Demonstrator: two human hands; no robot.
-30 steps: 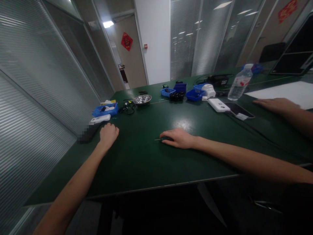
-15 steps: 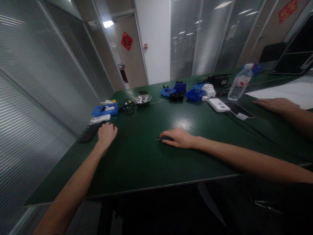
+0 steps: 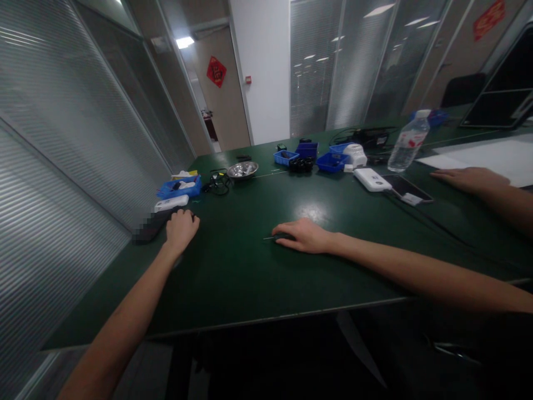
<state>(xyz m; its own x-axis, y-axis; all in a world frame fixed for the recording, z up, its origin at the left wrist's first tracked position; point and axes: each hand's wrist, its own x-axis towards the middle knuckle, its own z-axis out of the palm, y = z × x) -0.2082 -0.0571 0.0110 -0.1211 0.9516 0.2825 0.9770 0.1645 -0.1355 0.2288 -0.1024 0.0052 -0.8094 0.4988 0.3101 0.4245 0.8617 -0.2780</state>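
My right hand (image 3: 306,235) rests on the green table (image 3: 233,266), closed around the dark handle of a screwdriver (image 3: 268,238). Its thin metal shaft points left, low over the tabletop. Further left, my left hand (image 3: 182,226) lies with its fingers curled down beside a long black object (image 3: 156,225), partly blurred out. Something small and dark shows at the left fingertips, too hidden to name. A white device (image 3: 171,203) lies just beyond that hand.
Behind are a blue tray (image 3: 179,187), black cables (image 3: 219,183), a metal bowl (image 3: 242,170) and several blue bins (image 3: 331,162). To the right stand a water bottle (image 3: 410,141), a white power bank (image 3: 372,180) and a phone (image 3: 406,188). Another person's hand (image 3: 470,179) rests near white paper (image 3: 495,155).
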